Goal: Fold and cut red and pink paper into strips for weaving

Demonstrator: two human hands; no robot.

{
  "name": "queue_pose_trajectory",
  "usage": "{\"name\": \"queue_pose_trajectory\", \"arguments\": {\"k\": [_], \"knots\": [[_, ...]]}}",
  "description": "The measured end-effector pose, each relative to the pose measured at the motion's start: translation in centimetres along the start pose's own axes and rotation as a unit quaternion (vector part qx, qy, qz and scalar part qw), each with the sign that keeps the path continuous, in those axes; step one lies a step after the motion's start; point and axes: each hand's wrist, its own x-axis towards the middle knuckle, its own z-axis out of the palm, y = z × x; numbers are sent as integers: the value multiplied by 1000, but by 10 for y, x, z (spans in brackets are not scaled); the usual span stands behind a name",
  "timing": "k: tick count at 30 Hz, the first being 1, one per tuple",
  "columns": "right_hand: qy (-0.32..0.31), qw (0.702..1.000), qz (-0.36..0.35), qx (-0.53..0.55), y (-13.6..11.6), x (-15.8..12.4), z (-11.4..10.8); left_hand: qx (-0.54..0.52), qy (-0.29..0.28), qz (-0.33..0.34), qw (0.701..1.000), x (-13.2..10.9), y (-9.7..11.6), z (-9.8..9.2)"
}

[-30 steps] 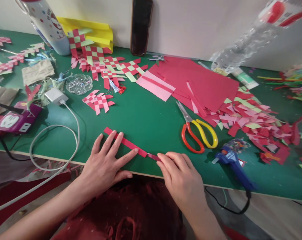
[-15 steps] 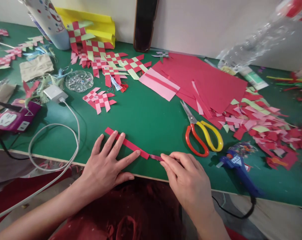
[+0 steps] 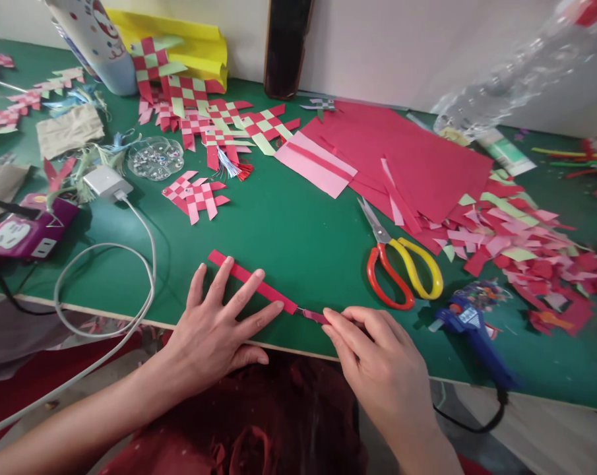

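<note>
Spanning the view, a green tabletop (image 3: 278, 227) carried all items below, hours read from mid-view with twelve at the wall. Red paper sheets (image 3: 417, 158), stacked, at two o'clock, with a pink card (image 3: 322, 173) overlapping their left edge. Heap of paper scraps (image 3: 530, 244), red, pink and pale green, lay at three. Clear plastic bottle (image 3: 501, 95), tilted and blurred, stood beyond the sheets at two. Cluster of woven paper fish (image 3: 194, 125), chequered, filled the space between ten and eleven. Left hand (image 3: 219, 323), palm down, lay between seven and eight, its fingers spread wide with several tips on a red strip. Right hand (image 3: 382, 359), between four and five, had thumb and forefinger narrowed in a pinch on a slim pinkish piece. Blue glue gun (image 3: 476, 340), corded, sat at four. Scissors (image 3: 400, 267), one handle red and one yellow, lay between three and four, blades toward the sheets. Red strip (image 3: 273, 293), flat and slanting, ran from about eight toward six, beneath the left fingertips. Slim pinkish piece (image 3: 314, 317), with a thin metallic-looking tip, was between five and six; the tip pointed at the strip's near end, though whether they touched could not be told.
</note>
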Motion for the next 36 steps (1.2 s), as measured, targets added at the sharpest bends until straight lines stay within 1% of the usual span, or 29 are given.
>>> {"name": "queue_pose_trajectory", "arguments": {"k": [4,7,9,12,15,21,28,36], "knots": [[-2,1000,17,-19,1,-15,-4,-8,14,38,999,6,6,0],[-1,999,34,-22,1,-25,-5,-19,1,73,997,10,9,-1],[5,999,41,-21,1,-27,-5,-24,-12,95,995,12,9,-2],[10,999,44,-19,1,-25,-4,-22,-12,113,993,14,8,-2],[14,999,40,-22,1,-20,-3,-16,-8,115,993,14,9,0],[15,999,27,-22,0,-16,-2,-7,4,97,995,11,13,3],[15,999,33,-8,-1,-14,0,-1,-9,105,994,11,11,6],[14,999,37,-1,7,-7,-3,-7,-18,107,994,12,9,1]]}}
